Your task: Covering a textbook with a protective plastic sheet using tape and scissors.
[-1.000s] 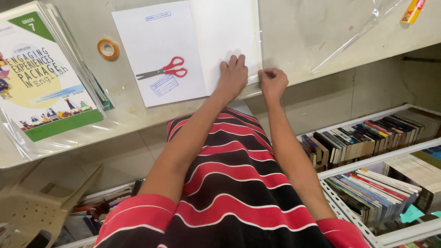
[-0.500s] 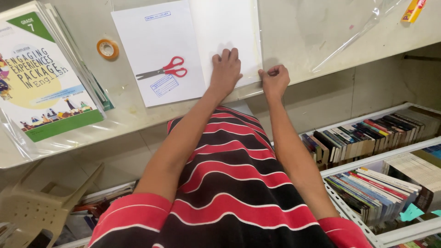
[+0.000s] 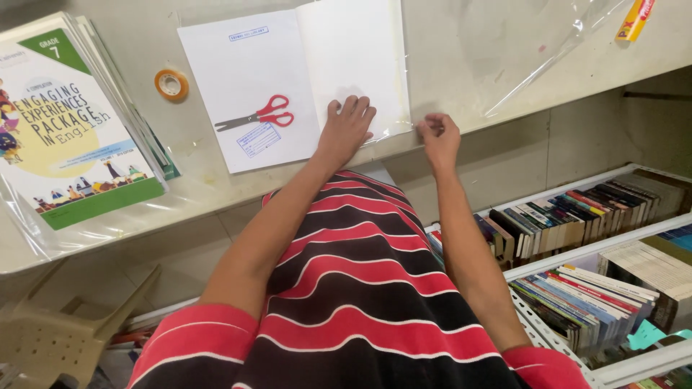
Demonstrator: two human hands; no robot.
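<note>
Pressing open white book (image 3: 317, 65), hands (image 3: 347, 126).

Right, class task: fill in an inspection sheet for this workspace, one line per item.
Surface: pale counter, scuffed.
Job's things: open book lying flat, clear plastic film beside and under it.
Clutter: red scissors on the book; tape roll; stack of workbooks; yellow wrapper.
Hands: left hand flat on the right page; right hand pinching at the counter edge.
Cables: nothing seen.
Surroundings: shelves of books, beige plastic chair.
</note>
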